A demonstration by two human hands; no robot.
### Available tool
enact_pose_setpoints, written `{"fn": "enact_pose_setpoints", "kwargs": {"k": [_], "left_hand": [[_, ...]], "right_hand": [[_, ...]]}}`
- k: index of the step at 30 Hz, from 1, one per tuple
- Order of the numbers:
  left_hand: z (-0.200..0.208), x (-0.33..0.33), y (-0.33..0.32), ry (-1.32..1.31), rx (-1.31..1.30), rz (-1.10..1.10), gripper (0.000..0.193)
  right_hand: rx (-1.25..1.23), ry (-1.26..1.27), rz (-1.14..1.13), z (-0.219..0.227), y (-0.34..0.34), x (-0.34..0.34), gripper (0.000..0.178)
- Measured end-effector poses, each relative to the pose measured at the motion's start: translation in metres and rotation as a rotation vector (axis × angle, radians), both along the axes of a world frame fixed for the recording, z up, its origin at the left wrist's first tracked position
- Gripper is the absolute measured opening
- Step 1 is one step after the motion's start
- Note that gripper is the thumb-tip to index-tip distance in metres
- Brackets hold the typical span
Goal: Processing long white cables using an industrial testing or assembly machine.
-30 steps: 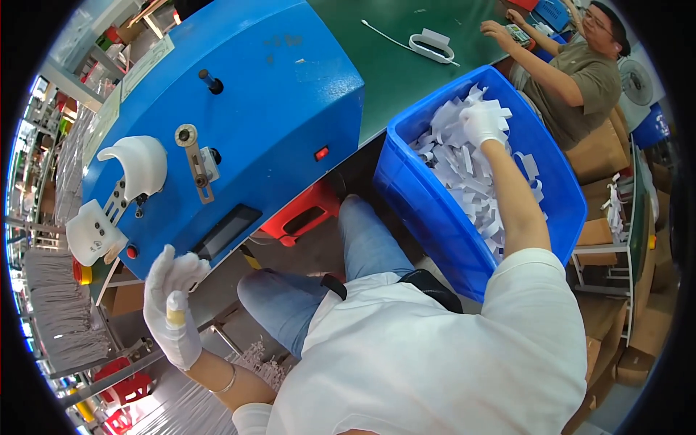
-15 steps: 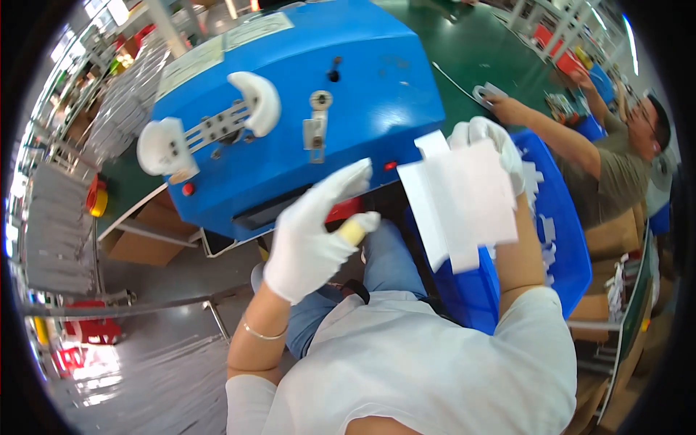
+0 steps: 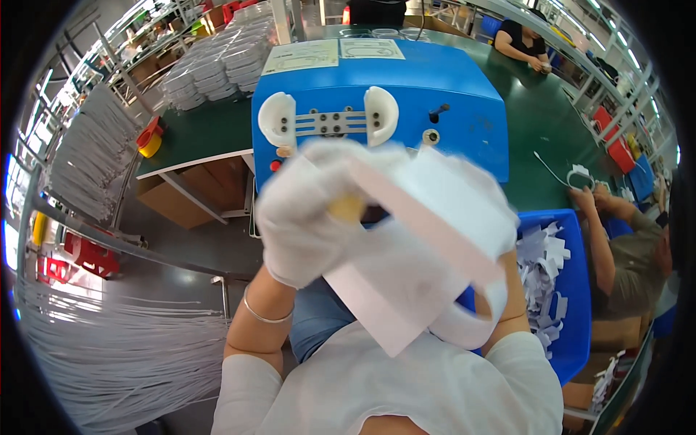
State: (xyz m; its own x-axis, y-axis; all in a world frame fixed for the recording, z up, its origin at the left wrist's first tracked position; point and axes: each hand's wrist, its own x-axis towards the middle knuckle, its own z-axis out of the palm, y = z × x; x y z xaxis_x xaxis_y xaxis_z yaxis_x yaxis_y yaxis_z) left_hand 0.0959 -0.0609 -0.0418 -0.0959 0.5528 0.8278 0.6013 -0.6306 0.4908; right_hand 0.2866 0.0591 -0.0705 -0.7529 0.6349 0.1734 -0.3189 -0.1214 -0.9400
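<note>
White card [image 3: 402, 272] now farther left, left hand [image 3: 308, 210] closed on its edge, right hand [image 3: 494, 210] opposite, grip unclear.

1. Seeing the left hand [image 3: 312, 210] and white paper [image 3: 391, 290] blurring, without telling their exact contact.
2. Losing the right hand [image 3: 489, 196] partly behind that paper (white against white).
3. Losing the lower front of the blue machine [image 3: 417, 87] behind both hands.
4. Losing the left side of the blue bin [image 3: 575, 312] behind the right forearm [image 3: 512, 297].
5. Seeing a black-clad person [image 3: 373, 13] cut off above.
</note>
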Motion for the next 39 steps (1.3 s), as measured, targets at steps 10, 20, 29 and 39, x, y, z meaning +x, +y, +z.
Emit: {"fn": "enact_pose_setpoints", "kwargs": {"k": [10,20,29,39], "left_hand": [[0.036,-0.042,0.032,0.035,-0.052,0.645,0.021],[0.027,-0.062,0.028,-0.228,-0.337,0.465,0.023],[-0.052,-0.041,0.021,-0.876,-0.131,0.213,0.033],[-0.062,-0.013,0.032,-1.342,-0.261,-0.599,0.040]], "right_hand": [[0.849,-0.032,-0.618,0.050,0.014,-0.044,0.023],[0.543,-0.084,-0.374,0.052,0.015,-0.061,0.027],[0.648,-0.042,-0.301,0.055,0.041,-0.059,0.034],[0.953,-0.248,-0.358,0.078,0.036,-0.110,0.016]]}}
